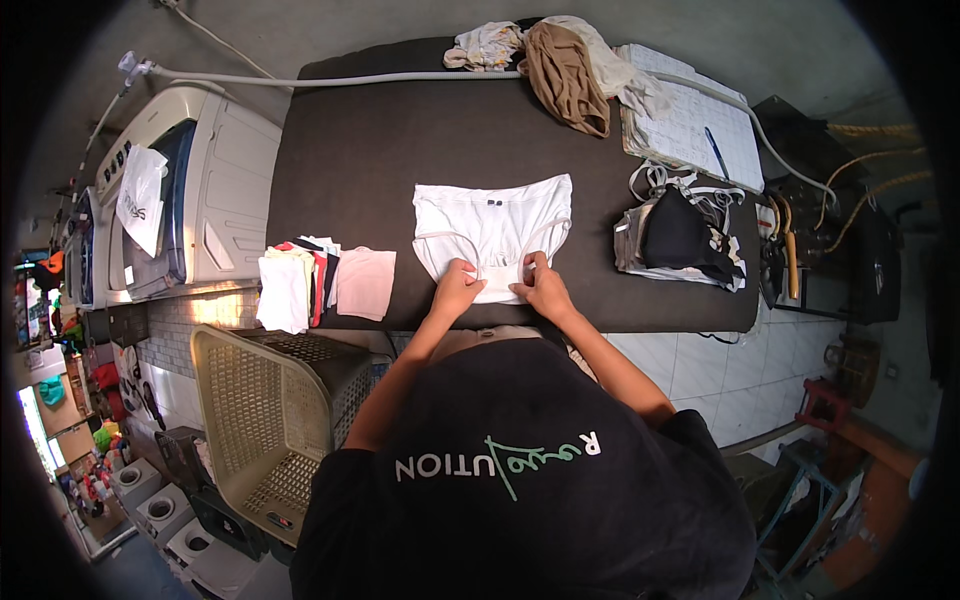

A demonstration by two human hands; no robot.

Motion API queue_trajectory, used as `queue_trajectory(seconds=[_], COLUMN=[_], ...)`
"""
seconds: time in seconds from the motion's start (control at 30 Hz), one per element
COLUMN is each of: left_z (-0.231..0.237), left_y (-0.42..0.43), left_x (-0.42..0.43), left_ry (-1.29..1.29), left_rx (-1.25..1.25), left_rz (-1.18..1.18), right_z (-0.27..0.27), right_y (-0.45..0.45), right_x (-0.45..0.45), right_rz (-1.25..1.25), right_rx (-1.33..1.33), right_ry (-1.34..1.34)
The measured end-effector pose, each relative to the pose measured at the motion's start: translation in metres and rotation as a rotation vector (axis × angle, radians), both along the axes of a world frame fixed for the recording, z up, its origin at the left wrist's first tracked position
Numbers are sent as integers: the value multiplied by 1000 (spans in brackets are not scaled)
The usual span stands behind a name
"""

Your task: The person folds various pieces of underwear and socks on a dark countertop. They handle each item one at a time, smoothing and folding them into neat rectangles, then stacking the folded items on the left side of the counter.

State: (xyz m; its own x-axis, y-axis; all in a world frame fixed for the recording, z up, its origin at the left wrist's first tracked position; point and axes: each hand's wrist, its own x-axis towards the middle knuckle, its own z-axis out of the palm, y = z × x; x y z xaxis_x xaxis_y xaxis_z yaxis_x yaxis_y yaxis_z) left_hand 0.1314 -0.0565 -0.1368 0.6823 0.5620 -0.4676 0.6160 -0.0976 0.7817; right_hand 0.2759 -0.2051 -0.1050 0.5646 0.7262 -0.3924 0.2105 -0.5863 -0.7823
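White underpants (491, 217) lie spread flat on the dark padded table (360, 150), waistband towards the far side. My left hand (457, 285) pinches the crotch part at its left edge between thumb and fingers. On the right edge of that same part, my right hand (544, 286) has a similar pinch. To the left, a row of small folded garments (296, 281) ends in a folded pink cloth (365, 283). Over to the right sits a pile of bras with a black bra (679, 229) on top.
Crumpled brown underwear (566, 75) and pale garments lie at the back beside an open notebook (682, 127) with a blue pen (716, 152). A grey hose (337, 78) crosses the far edge. A washing machine (232, 180) and a plastic laundry basket (262, 405) stand at left.
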Motion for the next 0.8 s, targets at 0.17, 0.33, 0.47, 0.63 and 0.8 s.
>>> queue_trajectory(seconds=[0.17,0.33,0.47,0.63,0.8], left_z=[29,50,38,30,58], left_y=[-14,-1,12,26,68], left_x=[0,-21,-36,-28,25], left_ry=[49,-229,-269,-352,-91], left_rx=[233,536,600,432,280], left_rz=[-57,-514,-614,-412,-217], right_z=[8,18,-10,-6,0], right_y=[-7,-26,-37,-20,36], right_x=[-2,11,15,24,69], right_rz=[258,614,587,466,173], right_rx=[108,281,375,303,147], right_ry=[-238,-463,-487,-322,15])
